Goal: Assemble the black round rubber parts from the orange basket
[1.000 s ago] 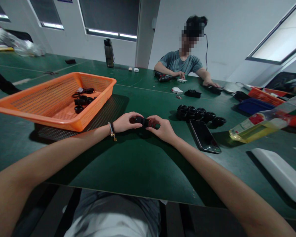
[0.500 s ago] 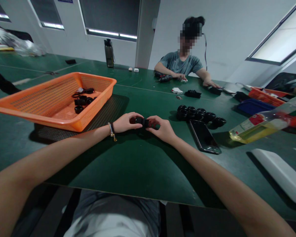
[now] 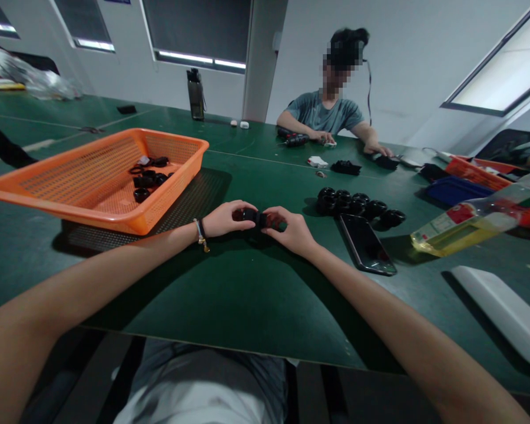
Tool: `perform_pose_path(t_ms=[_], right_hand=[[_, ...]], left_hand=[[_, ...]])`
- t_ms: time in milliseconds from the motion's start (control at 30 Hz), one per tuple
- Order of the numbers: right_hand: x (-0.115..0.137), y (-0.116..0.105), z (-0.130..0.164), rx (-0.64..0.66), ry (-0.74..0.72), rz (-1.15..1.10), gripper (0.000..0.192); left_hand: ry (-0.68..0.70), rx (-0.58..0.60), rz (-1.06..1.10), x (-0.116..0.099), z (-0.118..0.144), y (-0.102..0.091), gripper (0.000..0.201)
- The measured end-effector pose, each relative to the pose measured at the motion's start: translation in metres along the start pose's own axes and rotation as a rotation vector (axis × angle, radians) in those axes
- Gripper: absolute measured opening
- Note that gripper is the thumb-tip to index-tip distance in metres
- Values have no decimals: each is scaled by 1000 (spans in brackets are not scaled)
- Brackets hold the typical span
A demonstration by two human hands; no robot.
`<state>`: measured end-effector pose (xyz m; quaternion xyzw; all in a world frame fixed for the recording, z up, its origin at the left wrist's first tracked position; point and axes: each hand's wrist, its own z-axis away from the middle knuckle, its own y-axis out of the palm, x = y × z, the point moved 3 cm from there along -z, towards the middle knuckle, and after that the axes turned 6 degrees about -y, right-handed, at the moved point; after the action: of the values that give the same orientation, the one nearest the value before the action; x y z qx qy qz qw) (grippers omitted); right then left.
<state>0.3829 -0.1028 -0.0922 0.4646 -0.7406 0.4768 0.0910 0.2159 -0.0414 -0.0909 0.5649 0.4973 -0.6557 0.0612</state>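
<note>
Head view: we pinch a small black part between left hand and right hand, just above the bench; it looks light, rigid, best held by its ends.

A small black part sits between the fingertips of both hands, just above the green table, pinched from either side. It looks like a short, dark, rounded plastic piece lying roughly level; the fingers cover much of it, so its exact shape cannot be told.
</note>
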Motion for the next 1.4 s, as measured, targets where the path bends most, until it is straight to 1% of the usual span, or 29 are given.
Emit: perform_pose_path(t_ms=[467, 1000, 1400], right_hand=[[2, 0, 0, 3, 24, 16, 26], [-2, 1, 0, 5, 12, 10, 25], [-3, 1, 0, -1, 17, 30, 25]], left_hand=[[12, -10, -20, 0, 0, 1, 39], [1, -5, -29, -1, 0, -1, 41], [8, 5, 4, 0, -1, 1, 41]])
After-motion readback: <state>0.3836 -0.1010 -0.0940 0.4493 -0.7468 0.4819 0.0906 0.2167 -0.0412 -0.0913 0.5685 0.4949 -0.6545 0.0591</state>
